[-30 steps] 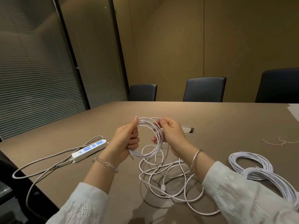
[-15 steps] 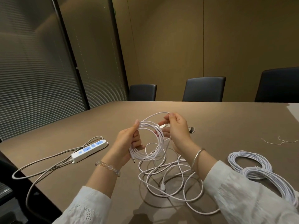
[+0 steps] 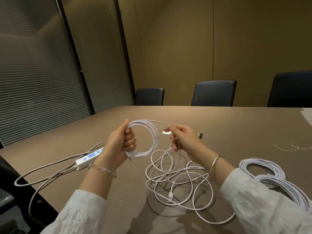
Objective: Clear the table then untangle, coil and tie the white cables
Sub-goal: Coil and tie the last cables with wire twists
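White, thin round cable is the matter in the head view: a small coil of white cable (image 3: 148,137) is held up above the middle of the brown matte table (image 3: 236,125), the left hand (image 3: 120,142) closed in a fist round the coil's left side, thumb pressed along the top of the loops. A short metal-tipped plug end pokes out below that fist. One strand runs from the top of the coil across to the right hand (image 3: 184,139), which pinches it between thumb and curled fingers, with a small white flat connector (image 3: 166,132) showing at the fingertips. From under the right hand the cable drops to a loose tangle of white cable (image 3: 179,181) lying on the table towards the near edge, between the two forearms, with a white plug (image 3: 170,197) lying among its loops. Two neatly wound white cable coils (image 3: 270,174) lie overlapping near the near right corner, just beside the right sleeve. A white power strip with blue sockets (image 3: 89,157) rests near the left edge, partly behind the left wrist, and its grey cord (image 3: 42,173) loops over that edge. A thin pale wire tie (image 3: 293,148) lies towards the right edge, well apart from the hands. Three dark chair backs (image 3: 213,92) stand along the far edge.
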Demonstrator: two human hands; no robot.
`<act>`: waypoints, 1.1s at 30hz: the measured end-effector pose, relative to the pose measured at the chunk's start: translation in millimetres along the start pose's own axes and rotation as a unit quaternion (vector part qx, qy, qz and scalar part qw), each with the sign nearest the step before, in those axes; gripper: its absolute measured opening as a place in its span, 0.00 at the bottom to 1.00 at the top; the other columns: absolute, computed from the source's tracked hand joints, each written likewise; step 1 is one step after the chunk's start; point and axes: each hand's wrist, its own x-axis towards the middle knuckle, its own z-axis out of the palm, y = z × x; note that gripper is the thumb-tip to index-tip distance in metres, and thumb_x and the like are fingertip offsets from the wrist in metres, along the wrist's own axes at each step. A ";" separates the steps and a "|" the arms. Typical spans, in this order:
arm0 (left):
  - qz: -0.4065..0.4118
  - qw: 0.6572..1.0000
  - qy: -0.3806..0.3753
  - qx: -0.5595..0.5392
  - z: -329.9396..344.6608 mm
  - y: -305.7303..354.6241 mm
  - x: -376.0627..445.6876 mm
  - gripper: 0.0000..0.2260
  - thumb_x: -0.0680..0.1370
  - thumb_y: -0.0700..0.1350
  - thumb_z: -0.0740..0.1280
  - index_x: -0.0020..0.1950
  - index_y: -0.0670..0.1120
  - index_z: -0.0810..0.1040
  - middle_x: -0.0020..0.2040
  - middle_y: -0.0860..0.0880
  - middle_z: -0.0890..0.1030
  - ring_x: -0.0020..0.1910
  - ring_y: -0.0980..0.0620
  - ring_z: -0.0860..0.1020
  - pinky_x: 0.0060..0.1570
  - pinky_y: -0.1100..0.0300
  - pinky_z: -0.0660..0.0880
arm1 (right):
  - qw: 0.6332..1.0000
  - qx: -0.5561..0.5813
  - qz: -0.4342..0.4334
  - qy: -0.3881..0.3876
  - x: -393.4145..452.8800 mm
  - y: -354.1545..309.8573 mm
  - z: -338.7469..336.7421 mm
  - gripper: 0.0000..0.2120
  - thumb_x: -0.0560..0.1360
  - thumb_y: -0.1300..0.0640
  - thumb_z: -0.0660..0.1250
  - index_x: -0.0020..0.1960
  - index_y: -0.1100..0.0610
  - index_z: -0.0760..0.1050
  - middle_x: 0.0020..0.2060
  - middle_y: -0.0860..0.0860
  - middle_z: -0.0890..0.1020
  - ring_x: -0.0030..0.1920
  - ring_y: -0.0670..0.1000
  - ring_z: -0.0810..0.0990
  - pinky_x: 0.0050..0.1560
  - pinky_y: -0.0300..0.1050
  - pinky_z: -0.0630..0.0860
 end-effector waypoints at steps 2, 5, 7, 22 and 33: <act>0.027 0.998 0.023 -0.047 -2.9 9.9 2.5 0.20 0.84 0.53 0.56 0.33 0.49 0.60 0.20 0.55 0.56 0.16 0.60 0.55 0.17 0.68 0.49 | 0.997 -0.057 0.014 -0.058 -3.9 5.8 -5.8 0.08 0.78 0.56 0.68 0.46 0.62 0.79 0.27 0.51 0.76 0.23 0.48 0.74 0.25 0.37 0.72; 0.058 0.993 0.058 -0.081 -10.6 25.5 6.6 0.21 0.84 0.55 0.55 0.33 0.49 0.59 0.20 0.55 0.56 0.15 0.59 0.54 0.16 0.67 0.50 | 0.979 -0.147 0.040 -0.134 -8.4 18.3 -12.3 0.05 0.76 0.61 0.71 0.42 0.61 0.77 0.28 0.53 0.79 0.26 0.48 0.77 0.30 0.39 0.76; 0.077 0.990 0.076 -0.086 -14.5 34.2 9.2 0.21 0.84 0.55 0.54 0.33 0.49 0.59 0.20 0.55 0.56 0.16 0.59 0.54 0.15 0.67 0.50 | 0.961 -0.212 0.058 -0.166 -9.1 27.1 -17.2 0.05 0.76 0.61 0.69 0.43 0.61 0.77 0.29 0.53 0.80 0.28 0.48 0.79 0.33 0.39 0.76; 0.179 0.960 0.206 0.071 -14.8 30.3 9.8 0.21 0.84 0.58 0.54 0.34 0.49 0.64 0.23 0.54 0.61 0.20 0.57 0.57 0.20 0.66 0.55 | 0.956 -0.286 -0.057 -0.046 -18.3 19.1 -2.8 0.09 0.81 0.57 0.62 0.46 0.50 0.80 0.25 0.48 0.75 0.27 0.48 0.77 0.36 0.47 0.78; 0.159 0.934 -0.003 0.319 20.8 3.3 -9.8 0.19 0.84 0.50 0.58 0.35 0.42 0.68 0.27 0.48 0.67 0.26 0.52 0.64 0.26 0.63 0.64 | 0.842 -0.440 -0.281 -0.135 -49.9 -53.9 51.9 0.07 0.77 0.60 0.69 0.51 0.61 0.83 0.44 0.53 0.83 0.43 0.45 0.75 0.46 0.32 0.66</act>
